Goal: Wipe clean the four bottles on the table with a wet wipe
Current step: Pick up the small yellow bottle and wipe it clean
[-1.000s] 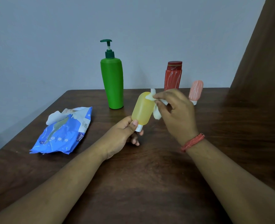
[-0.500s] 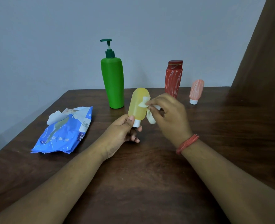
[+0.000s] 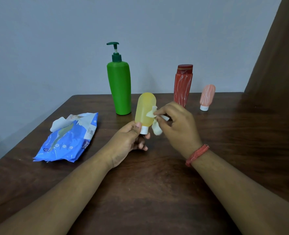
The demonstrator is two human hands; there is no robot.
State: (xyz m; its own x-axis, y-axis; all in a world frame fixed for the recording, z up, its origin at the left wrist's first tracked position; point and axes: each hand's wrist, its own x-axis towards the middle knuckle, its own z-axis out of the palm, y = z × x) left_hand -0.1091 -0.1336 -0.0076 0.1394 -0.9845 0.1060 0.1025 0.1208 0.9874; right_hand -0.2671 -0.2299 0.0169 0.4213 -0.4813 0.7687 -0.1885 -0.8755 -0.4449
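front table (image 3: pixel 148 192) bare | back: green bottle (image 3: pixel 120 89), red bottle (image 3: pixel 182 87) | left: wipes pack (image 3: pixel 67 141)

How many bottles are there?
4. The yellow bottle is held up in the left hand; the green pump bottle, red bottle and small pink bottle stand on the table.

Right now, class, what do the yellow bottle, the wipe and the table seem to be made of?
Yellow bottle: probably soft plastic, translucent and matte, with a white cap.
Wipe: thin white fabric or paper, crumpled and limp.
Table: wood or wood veneer, dark brown, with visible grain and a slight sheen.
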